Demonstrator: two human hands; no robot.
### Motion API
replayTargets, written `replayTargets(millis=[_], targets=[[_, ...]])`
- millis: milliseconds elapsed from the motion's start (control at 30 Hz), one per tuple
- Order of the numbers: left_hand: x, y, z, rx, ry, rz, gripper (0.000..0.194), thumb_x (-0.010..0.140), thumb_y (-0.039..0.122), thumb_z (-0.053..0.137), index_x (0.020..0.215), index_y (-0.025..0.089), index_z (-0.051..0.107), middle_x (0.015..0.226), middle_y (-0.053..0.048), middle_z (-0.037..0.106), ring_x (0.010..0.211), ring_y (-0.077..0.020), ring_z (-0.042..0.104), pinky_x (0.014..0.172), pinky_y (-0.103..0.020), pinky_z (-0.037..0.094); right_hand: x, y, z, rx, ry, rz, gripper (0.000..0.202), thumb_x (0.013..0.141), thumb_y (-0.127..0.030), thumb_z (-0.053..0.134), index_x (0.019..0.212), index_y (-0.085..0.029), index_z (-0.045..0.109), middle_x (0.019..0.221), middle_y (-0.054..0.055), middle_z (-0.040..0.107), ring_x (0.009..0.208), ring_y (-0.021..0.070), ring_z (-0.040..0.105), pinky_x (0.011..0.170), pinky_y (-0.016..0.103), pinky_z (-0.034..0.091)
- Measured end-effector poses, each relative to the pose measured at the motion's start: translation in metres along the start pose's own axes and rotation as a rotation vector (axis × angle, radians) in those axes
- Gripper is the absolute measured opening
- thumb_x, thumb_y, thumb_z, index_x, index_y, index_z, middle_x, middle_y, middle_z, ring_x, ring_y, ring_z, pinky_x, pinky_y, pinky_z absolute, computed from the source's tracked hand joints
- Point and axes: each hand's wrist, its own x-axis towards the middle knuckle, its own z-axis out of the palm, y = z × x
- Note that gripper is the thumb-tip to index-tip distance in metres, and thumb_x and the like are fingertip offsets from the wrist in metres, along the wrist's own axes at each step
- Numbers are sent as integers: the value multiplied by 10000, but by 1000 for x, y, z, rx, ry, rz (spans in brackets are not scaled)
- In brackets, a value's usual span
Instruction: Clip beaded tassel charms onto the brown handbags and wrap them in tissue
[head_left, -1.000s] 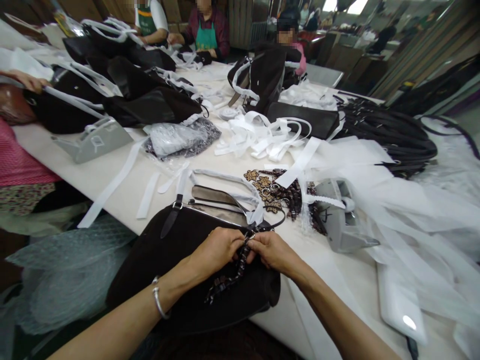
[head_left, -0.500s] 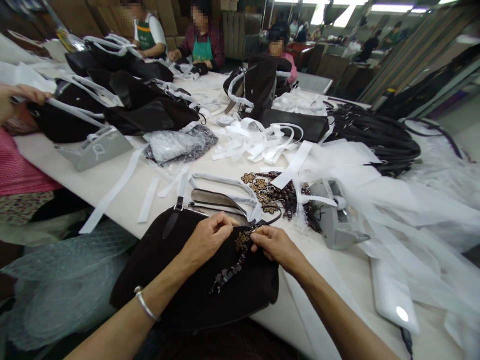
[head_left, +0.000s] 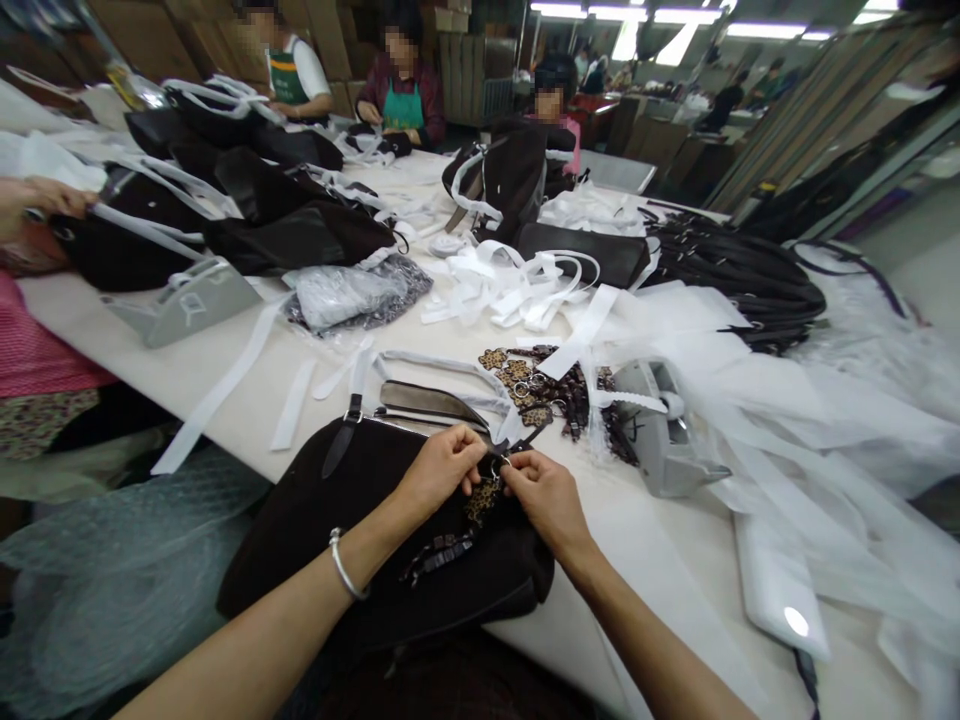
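Observation:
A black bag (head_left: pixel 315 520) lies at the table's near edge, its wrapped handles (head_left: pixel 442 365) stretching away behind it. At the bag's top right edge, my left hand (head_left: pixel 446 465) has its fingers pinched beside a metal ring. My right hand (head_left: pixel 536 485) pinches that ring from the right. From the ring a leopard-print flower charm (head_left: pixel 482 500) with a dark beaded tassel (head_left: pixel 444 555) hangs over the bag's front. Just what the left fingertips grip is too small to tell. More such charms (head_left: pixel 525 380) lie in a pile beyond the bag.
Grey tape dispensers stand right (head_left: pixel 660 430) and left (head_left: pixel 191 300). White strips (head_left: pixel 517 285) and black bags (head_left: pixel 300 235) cover the table's far part. A white device (head_left: pixel 784 585) lies at right. Another person's hand (head_left: pixel 64 197) holds a bag at left; people sit opposite.
My left hand has moved slightly right, closer to the ring and my right hand. The flower charm and tassel have shifted a little down and left.

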Motion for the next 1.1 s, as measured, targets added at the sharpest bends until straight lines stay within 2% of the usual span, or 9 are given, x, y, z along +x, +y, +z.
replayTargets(millis=[133, 233, 433, 600, 800, 1100], targets=[[-3, -1, 0, 64, -40, 12, 119, 829, 277, 536, 828, 160, 555, 624, 22, 619, 504, -102, 587, 512, -204, 464, -2, -1, 0, 102, 23, 15, 222, 771, -371, 621, 815, -163, 682, 587, 12, 662, 532, 139, 550, 503, 231, 368], [-7, 6, 3, 122, -40, 56, 87, 794, 208, 544, 858, 163, 580, 670, 20, 610, 617, -133, 621, 578, -235, 491, 1, -3, -3, 173, -7, 65, 268, 763, -402, 633, 840, -150, 681, 591, 17, 657, 497, 123, 514, 475, 227, 340], [-7, 13, 9, 344, 150, 166, 101, 793, 159, 556, 886, 193, 574, 734, 25, 634, 683, -138, 610, 648, -251, 453, 10, -7, -7, 273, -64, 125, 300, 741, -420, 641, 851, -141, 655, 581, 6, 636, 401, 72, 382, 404, 216, 248], [-4, 6, 19, 488, 226, 256, 143, 825, 125, 512, 936, 215, 503, 785, 15, 622, 721, -153, 611, 681, -268, 452, 13, -6, -5, 314, -70, 159, 308, 724, -417, 652, 854, -138, 649, 568, -2, 623, 386, 60, 357, 387, 209, 215], [-7, -3, 25, 764, 294, 457, 146, 848, 91, 461, 927, 213, 456, 815, -15, 572, 787, -182, 581, 751, -304, 460, 11, -9, -5, 321, -81, 160, 320, 718, -430, 652, 849, -138, 648, 571, -2, 619, 388, 62, 363, 389, 213, 214], [-8, -9, 26, 743, 410, 521, 129, 842, 90, 481, 874, 213, 458, 790, -11, 561, 716, -159, 565, 715, -289, 472, 10, -7, -5, 348, -91, 157, 313, 723, -422, 660, 863, -142, 645, 576, -9, 618, 395, 62, 356, 392, 211, 207]])
